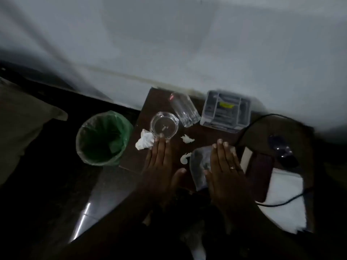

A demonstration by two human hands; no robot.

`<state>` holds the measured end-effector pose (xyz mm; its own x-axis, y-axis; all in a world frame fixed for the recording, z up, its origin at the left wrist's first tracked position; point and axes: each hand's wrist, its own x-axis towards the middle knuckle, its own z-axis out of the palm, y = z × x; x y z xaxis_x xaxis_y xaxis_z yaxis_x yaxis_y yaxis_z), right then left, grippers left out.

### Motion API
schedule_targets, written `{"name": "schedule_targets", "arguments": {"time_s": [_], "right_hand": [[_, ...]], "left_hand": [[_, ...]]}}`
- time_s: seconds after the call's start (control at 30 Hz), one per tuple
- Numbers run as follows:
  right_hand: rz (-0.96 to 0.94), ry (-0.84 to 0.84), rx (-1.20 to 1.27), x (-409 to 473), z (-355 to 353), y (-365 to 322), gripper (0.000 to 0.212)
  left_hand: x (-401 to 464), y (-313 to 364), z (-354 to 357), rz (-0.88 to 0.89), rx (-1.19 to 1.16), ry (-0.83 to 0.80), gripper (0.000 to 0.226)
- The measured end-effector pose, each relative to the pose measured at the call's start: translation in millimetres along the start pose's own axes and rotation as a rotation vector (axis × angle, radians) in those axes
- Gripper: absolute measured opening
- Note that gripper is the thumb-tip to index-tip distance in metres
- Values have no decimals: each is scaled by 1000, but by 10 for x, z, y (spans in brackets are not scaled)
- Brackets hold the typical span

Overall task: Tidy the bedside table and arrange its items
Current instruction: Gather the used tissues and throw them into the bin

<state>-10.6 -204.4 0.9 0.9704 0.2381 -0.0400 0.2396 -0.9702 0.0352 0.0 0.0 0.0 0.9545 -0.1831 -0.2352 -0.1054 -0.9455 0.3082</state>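
Note:
The dark wooden bedside table (159,102) carries a round glass ashtray (164,124), a clear tumbler lying on its side (185,110) and a grey compartment box (226,111). A crumpled white tissue (144,142) lies left of the ashtray. Two smaller tissue scraps (187,138) (185,158) sit nearer the middle. My left hand (159,166) lies flat and open, its fingertips touching the ashtray's near rim. My right hand (224,166), wearing a ring, rests flat on a grey cloth (199,166), fingers together and extended.
A bin with a green liner (103,137) stands on the floor left of the table. A black cable (262,119) loops across the right side, by a dark mouse (281,149), a dark flat case (261,173) and white paper (287,203). A pillow (22,124) lies far left.

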Motion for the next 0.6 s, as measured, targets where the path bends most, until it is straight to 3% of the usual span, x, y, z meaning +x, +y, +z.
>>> {"name": "schedule_targets", "arguments": {"time_s": [0.23, 0.4, 0.6], "right_hand": [[-33, 18, -133, 1, 513, -16, 66], [-26, 113, -124, 31, 681, 7, 71], [-26, 14, -119, 97, 631, -13, 78]], "left_hand": [[342, -96, 569, 194, 87, 236, 82], [555, -169, 721, 263, 167, 257, 83], [543, -227, 859, 315, 200, 317, 83]]}}
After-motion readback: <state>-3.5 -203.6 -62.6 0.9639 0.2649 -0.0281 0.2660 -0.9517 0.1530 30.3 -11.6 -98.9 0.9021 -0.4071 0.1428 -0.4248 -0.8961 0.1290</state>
